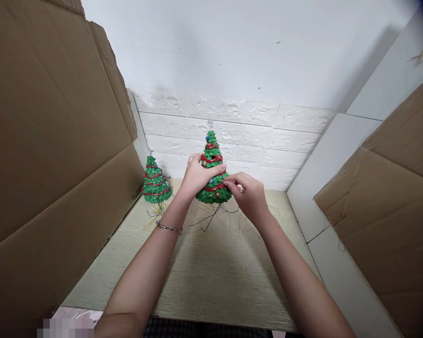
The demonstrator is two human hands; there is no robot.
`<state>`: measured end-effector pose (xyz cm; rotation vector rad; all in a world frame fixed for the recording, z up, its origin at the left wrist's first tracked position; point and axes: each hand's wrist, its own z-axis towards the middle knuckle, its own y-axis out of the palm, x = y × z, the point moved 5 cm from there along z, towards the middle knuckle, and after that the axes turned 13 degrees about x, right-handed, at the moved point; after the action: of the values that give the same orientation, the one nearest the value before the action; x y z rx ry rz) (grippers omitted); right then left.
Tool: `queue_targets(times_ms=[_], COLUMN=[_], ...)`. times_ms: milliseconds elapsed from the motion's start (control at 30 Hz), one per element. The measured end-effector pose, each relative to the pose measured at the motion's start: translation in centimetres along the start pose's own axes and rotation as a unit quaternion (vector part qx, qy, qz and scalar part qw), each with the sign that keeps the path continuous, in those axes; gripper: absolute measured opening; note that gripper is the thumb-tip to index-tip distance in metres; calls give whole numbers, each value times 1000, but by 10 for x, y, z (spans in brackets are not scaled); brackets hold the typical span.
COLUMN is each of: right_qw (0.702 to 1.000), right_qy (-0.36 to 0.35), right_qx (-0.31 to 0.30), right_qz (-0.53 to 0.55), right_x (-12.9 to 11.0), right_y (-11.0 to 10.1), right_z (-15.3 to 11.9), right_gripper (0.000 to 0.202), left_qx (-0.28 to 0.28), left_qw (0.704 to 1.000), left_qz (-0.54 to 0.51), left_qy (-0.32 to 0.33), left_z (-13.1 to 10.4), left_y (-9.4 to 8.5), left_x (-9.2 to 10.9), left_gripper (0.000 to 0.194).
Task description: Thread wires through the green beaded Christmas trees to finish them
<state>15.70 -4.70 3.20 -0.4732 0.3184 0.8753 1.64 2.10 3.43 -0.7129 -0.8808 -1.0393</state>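
A small green Christmas tree figurine (pixel 211 193) with red garlands, coloured balls and a clear star on top is held upright above the table. My left hand (pixel 197 176) is wrapped round its left side, the thumb lying across the front. At the tree's right side, my right hand (pixel 248 190) is closed in a pinch with the fingertips against the surface. A small red and white bit shows by its fingers, too small to name. Thin dark wires (pixel 209 220) hang below the tree's base.
Another decorated tree (pixel 155 180) stands at the left, with yellow and white wires (pixel 155 213) under it. Cardboard sheets (pixel 56 126) (pixel 391 197) rise on both sides of the table (pixel 211 281). A white brick-patterned wall (pixel 261 141) closes off the back.
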Motion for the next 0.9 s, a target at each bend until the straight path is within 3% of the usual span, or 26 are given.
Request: queue_targets(times_ms=[100, 433, 633, 733, 833, 900], right_qw=[999, 998, 990, 977, 973, 980], right_qy=[-37, 50, -106, -166, -197, -178], right_qx=[-19, 39, 72, 52, 12, 1], right_qz=[-9, 24, -59, -123, -116, -86], right_x=[-3, 3, -2, -3, -6, -4], right_y=[1, -4, 2, 7, 6, 0], right_z=[0, 0, -6, -10, -10, -4], right_gripper=[14, 8, 16, 22, 25, 28], left_qx=[7, 3, -34, -44, -43, -48], left_qw=[1000, 999, 998, 998, 998, 997], left_qz=[-23, -36, -40, -29, -33, -48], left_qy=[-5, -28, -32, -30, -36, -48], left_z=[2, 2, -4, -4, -1, 1], left_y=[-2, -2, 2, 2, 0, -2], left_x=[-3, -4, 1, 1, -1, -3], left_gripper=[38, 36, 37, 39, 41, 42])
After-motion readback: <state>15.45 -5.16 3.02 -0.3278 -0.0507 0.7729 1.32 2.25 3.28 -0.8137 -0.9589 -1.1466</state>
